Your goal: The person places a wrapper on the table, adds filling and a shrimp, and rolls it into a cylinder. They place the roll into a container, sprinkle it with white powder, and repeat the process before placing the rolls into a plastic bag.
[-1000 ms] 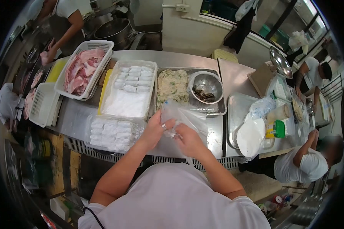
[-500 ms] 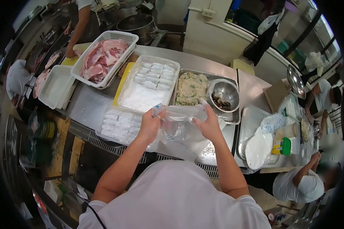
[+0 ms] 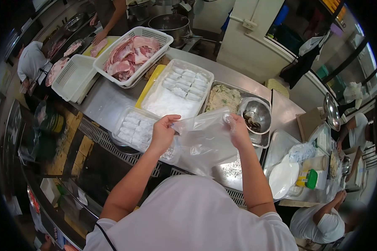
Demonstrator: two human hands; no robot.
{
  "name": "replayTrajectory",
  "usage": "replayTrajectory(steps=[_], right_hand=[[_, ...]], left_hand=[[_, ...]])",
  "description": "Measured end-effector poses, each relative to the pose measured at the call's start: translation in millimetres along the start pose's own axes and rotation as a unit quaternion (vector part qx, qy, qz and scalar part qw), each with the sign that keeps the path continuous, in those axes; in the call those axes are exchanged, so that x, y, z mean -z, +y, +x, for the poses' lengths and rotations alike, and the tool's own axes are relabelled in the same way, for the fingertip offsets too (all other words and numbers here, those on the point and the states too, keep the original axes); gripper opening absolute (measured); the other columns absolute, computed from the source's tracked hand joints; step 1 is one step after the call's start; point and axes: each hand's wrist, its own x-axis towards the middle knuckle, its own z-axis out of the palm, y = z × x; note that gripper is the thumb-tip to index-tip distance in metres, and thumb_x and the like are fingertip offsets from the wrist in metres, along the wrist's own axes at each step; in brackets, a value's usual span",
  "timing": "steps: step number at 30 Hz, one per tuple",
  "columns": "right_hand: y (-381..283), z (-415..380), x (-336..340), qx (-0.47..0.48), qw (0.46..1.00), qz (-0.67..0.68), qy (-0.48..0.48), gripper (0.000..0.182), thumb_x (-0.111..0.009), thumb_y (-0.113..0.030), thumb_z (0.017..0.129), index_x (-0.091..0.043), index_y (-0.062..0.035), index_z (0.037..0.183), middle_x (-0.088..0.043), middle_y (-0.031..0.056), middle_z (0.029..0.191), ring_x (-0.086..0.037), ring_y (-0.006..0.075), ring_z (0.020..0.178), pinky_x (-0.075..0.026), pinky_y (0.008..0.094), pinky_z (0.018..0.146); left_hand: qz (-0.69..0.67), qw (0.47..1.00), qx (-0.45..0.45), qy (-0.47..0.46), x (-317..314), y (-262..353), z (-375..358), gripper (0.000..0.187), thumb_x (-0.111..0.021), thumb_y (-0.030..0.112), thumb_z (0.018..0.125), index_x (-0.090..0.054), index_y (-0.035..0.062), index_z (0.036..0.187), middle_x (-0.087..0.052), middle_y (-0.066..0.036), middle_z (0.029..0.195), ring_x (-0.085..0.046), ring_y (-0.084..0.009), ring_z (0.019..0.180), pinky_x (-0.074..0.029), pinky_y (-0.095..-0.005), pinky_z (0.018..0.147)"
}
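A clear plastic bag (image 3: 207,140) is stretched between my two hands above the steel table's near edge. My left hand (image 3: 163,134) pinches one upper corner of it. The other corner is gripped by my right hand (image 3: 237,127), with whitish residue on the fingertips. Just beyond the bag stands a white tray (image 3: 208,100) with white-coated rolls (image 3: 188,80) in rows and loose white powder (image 3: 165,99). Left of my left hand, a clear container holds more powdered rolls (image 3: 134,128). Near my right hand, a metal bowl (image 3: 262,113) contains dark pieces, beside a pale, green-flecked mixture (image 3: 224,98) in a metal tray.
A white perforated basket (image 3: 165,39) of raw meat (image 3: 132,58) stands at the back left, near another white basket (image 3: 73,79). To the right lie a white lid (image 3: 284,175) and a green-lidded tub (image 3: 308,178). Co-workers (image 3: 322,221) stand at both sides.
The bag is spread wider and flatter, with my hands farther apart. My right hand's fingers have closed on its corner. The camera view has turned, shifting the table slightly right.
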Motion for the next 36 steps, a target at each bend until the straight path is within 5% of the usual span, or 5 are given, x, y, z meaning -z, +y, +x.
replayTrajectory(steps=[11, 21, 25, 28, 36], right_hand=[[-29, 2, -3, -0.043, 0.998, -0.024, -0.033, 0.021, -0.069, -0.016, 0.100, -0.074, 0.0008, 0.111, -0.074, 0.0053, 0.093, -0.066, 0.0129, 0.078, -0.054, 0.0297, 0.071], [-66, -11, -13, 0.024, 0.987, -0.157, -0.010, 0.016, -0.073, -0.005, 0.092, -0.074, 0.0045, 0.105, -0.073, 0.0044, 0.088, -0.064, 0.0115, 0.077, -0.052, 0.0295, 0.070], [-77, -15, -25, 0.037, 0.983, -0.165, -0.066, 0.012, -0.072, -0.004, 0.093, -0.072, 0.0032, 0.103, -0.071, 0.0032, 0.085, -0.061, 0.0105, 0.076, -0.049, 0.0300, 0.069], [-85, -11, -19, 0.049, 0.975, -0.211, -0.046, 0.010, -0.070, -0.002, 0.092, -0.072, 0.0025, 0.100, -0.070, 0.0021, 0.083, -0.059, 0.0101, 0.074, -0.047, 0.0308, 0.065], [-94, -38, -21, 0.165, 0.924, -0.319, 0.132, 0.011, -0.072, 0.001, 0.083, -0.067, 0.0031, 0.093, -0.063, 0.0090, 0.073, -0.058, 0.0176, 0.067, -0.046, 0.0353, 0.061]], left_hand=[[-0.016, 1.000, -0.001, -0.017, 5, 8, 4, 0.034, -0.057, -0.019, 0.083, -0.073, -0.0042, 0.110, -0.076, -0.019, 0.110, -0.074, -0.0209, 0.089, -0.062, -0.0328, 0.069], [-0.037, 0.992, -0.112, -0.052, 56, 34, 6, 0.025, -0.063, -0.006, 0.092, -0.069, 0.0005, 0.115, -0.062, -0.019, 0.147, -0.064, -0.0269, 0.126, -0.048, -0.0397, 0.109], [0.243, 0.948, -0.199, -0.051, 10, 60, 7, 0.028, -0.073, 0.008, 0.096, -0.070, -0.0013, 0.122, -0.072, -0.011, 0.127, -0.066, -0.0195, 0.114, -0.050, -0.0349, 0.102], [0.385, 0.896, 0.011, -0.223, 5, 69, 18, 0.020, -0.076, 0.008, 0.093, -0.074, -0.0021, 0.110, -0.077, -0.008, 0.108, -0.067, -0.0142, 0.098, -0.052, -0.0314, 0.092], [0.278, 0.949, -0.093, 0.112, 41, 42, 30, 0.027, -0.065, 0.021, 0.104, -0.074, -0.0037, 0.098, -0.073, -0.006, 0.085, -0.064, -0.0126, 0.072, -0.052, -0.0297, 0.070]])
